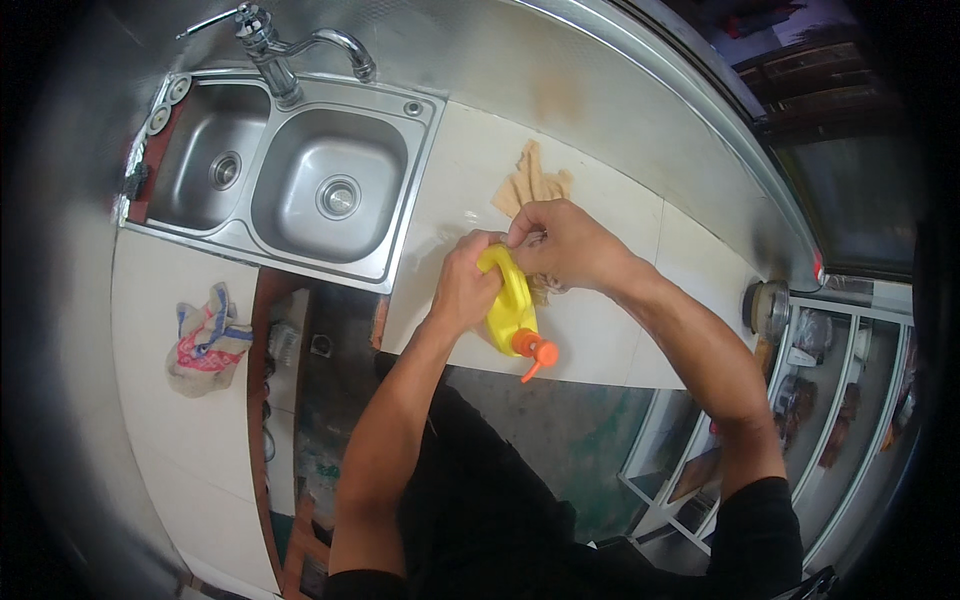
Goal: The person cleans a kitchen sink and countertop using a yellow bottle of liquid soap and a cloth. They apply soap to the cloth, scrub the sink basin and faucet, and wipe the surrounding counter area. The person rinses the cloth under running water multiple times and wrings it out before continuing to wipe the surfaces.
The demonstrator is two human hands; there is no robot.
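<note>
My left hand (468, 280) is wrapped round a yellow pump bottle (512, 305), which lies tilted over the counter with its orange pump head (538, 348) pointing towards me. Close against the bottle's far end is my right hand (565, 245), its thumb and forefinger pinched together beside my left fingers. Whatever sits in that pinch, if anything, is too small to make out. A crumpled tan cloth (530, 178) rests on the counter just beyond my right hand. Something small and partly hidden shows beneath the right hand.
To the left is a steel double-bowl sink (345, 250) with a chrome faucet (268, 55). A patterned rag (208, 345) lies on the left counter (165, 450). Metal-framed shelves (825, 390) holding several items stand at the right. A metal wall (600, 100) rises behind the counter.
</note>
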